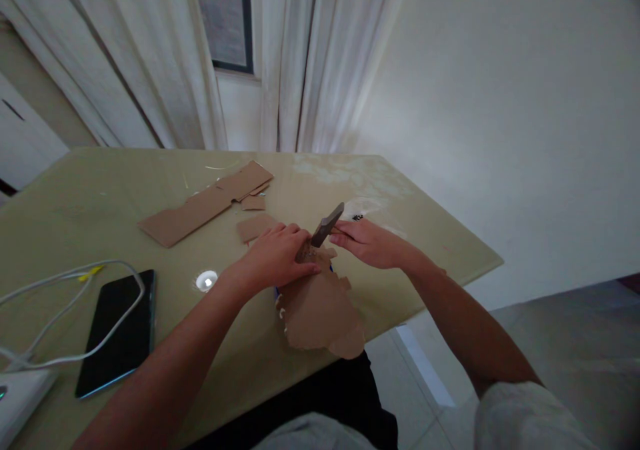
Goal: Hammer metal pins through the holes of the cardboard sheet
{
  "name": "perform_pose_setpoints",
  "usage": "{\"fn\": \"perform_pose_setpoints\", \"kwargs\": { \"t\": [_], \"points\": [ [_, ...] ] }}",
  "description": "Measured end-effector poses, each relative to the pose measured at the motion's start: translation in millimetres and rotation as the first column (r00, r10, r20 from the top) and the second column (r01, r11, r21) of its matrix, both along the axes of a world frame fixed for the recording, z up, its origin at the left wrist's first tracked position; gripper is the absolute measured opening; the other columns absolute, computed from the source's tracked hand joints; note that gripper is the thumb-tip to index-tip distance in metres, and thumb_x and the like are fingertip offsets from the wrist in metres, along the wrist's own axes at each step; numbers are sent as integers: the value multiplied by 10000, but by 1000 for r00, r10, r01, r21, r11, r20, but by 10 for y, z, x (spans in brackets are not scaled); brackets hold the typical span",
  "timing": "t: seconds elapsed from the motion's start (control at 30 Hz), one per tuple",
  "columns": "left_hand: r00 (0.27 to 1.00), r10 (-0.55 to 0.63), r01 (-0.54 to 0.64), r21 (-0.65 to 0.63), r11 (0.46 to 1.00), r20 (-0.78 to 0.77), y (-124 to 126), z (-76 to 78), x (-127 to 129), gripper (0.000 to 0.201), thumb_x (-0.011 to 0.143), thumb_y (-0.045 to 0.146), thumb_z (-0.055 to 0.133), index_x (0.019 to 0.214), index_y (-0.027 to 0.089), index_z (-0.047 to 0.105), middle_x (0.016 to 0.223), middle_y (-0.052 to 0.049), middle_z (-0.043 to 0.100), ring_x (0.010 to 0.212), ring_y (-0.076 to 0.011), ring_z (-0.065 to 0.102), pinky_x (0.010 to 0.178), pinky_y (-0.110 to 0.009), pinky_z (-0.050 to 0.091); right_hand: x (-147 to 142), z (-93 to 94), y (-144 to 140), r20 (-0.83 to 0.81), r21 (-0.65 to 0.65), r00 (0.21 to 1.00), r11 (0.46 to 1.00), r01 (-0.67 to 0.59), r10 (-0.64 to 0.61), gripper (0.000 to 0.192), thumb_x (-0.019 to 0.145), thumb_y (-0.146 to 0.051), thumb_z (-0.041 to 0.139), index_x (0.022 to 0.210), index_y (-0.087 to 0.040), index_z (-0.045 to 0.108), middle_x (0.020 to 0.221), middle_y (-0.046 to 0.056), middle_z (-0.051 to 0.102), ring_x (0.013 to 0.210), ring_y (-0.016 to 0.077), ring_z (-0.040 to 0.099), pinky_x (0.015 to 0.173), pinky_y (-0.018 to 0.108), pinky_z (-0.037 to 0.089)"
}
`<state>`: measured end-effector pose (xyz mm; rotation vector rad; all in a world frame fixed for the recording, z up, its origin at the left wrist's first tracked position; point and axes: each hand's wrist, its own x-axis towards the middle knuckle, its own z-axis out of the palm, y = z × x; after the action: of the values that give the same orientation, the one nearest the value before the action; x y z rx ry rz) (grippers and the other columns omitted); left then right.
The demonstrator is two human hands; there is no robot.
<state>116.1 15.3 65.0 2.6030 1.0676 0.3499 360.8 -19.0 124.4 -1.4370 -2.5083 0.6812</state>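
Observation:
A hammer (327, 226) with a grey metal head is gripped in my right hand (373, 242), its head tilted just above the far end of a cardboard piece. This brown cardboard piece (320, 310) has ragged, torn edges and lies near the table's front edge. My left hand (274, 255) clasps its far left part, thumb across the top and fingers curled over the far side. Small marks or bits show on the cardboard between the thumb and the hammer head; they are too small to make out. Bits of something blue peek out under the cardboard.
A long cardboard strip (210, 203) and a smaller cardboard scrap (254, 227) lie farther back on the table (430, 237). Small black pieces (357, 217) sit on clear plastic beyond my right hand. At left are a dark phone (120, 330), a white cable (75, 357) and a power strip (25, 403).

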Motion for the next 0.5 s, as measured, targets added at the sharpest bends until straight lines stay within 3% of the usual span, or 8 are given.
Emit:
{"fn": "perform_pose_setpoints", "kwargs": {
  "t": [0.17, 0.3, 0.4, 0.5],
  "points": [
    [999, -3, 3, 3, 1000, -45, 4, -6, -6, 498, 898, 644, 758, 1155, 219, 726, 1165, -165, 739, 1133, -415, 683, 963, -518, 510, -26, -31, -2, 113, -51, 994, 999, 18, -12, 376, 1138, -457, 485, 1219, -202, 750, 1005, 95, 803, 894, 256, 707, 843, 360, 462],
    [999, 6, -6, -11, 1000, -36, 3, 1, 3, 568, 894, 638, 767, 1289, 231, 726, 1254, -168, 742, 1185, -416, 681, 1011, -522, 499, 64, -2, -33, 14, 19, 998, 998, 55, -55, 393, 1145, -471, 467, 1238, -197, 733, 1020, 88, 786, 870, 238, 686, 817, 346, 439],
    [998, 14, -15, -18, 1000, -66, 29, 18, -9, 685, 880, 719, 745, 1340, 212, 714, 1266, -189, 751, 1200, -424, 682, 1016, -514, 495, 148, -59, -37, -74, 116, 981, 976, 186, -178, 389, 1141, -480, 460, 1186, -190, 715, 953, 61, 748, 822, 217, 654, 782, 330, 423],
    [994, 37, -42, -52, 998, -102, 102, 47, -90, 805, 875, 790, 697, 1416, 194, 688, 1325, -217, 750, 1242, -445, 681, 1025, -515, 493, 158, -228, 9, -113, 188, 935, 917, 353, -337, 375, 1140, -475, 443, 1100, -191, 685, 877, 44, 704, 807, 218, 642, 753, 324, 409]
  ]
}}
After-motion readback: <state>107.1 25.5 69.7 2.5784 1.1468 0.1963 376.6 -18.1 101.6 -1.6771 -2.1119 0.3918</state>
